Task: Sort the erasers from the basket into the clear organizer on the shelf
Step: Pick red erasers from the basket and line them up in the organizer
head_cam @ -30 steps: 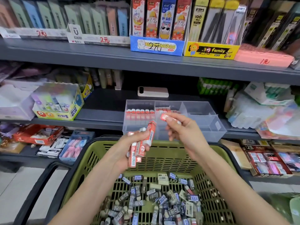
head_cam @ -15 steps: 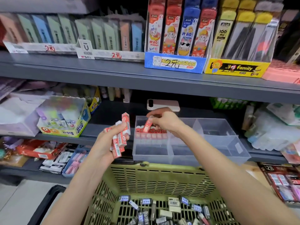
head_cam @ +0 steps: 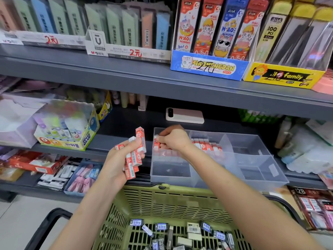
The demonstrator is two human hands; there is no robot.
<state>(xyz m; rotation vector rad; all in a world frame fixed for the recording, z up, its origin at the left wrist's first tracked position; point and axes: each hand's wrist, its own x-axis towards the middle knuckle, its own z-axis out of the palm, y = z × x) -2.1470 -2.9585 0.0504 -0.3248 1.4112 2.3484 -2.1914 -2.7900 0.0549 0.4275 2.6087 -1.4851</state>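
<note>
The clear organizer (head_cam: 259, 170) stands on the middle shelf with rows of red-sleeved erasers (head_cam: 207, 146) upright in its back compartments. My right hand (head_cam: 173, 138) reaches into its left back compartment and pinches one red eraser (head_cam: 156, 142) at the row there. My left hand (head_cam: 118, 159) hovers just left of the organizer, gripping a bunch of red erasers (head_cam: 135, 156). Below, the green basket (head_cam: 162, 201) holds several dark-sleeved erasers (head_cam: 182, 233).
A pale phone (head_cam: 184, 115) lies on the shelf behind the organizer. A glue-stick box (head_cam: 68, 127) stands to the left, wrapped goods to the right. The upper shelf edge (head_cam: 162, 82) overhangs the organizer. Lower shelves carry more stationery packs.
My right hand has sunk lower into the left back compartment with its eraser. My left hand stays beside the organizer with its bunch. The view has drawn closer to the shelf.
</note>
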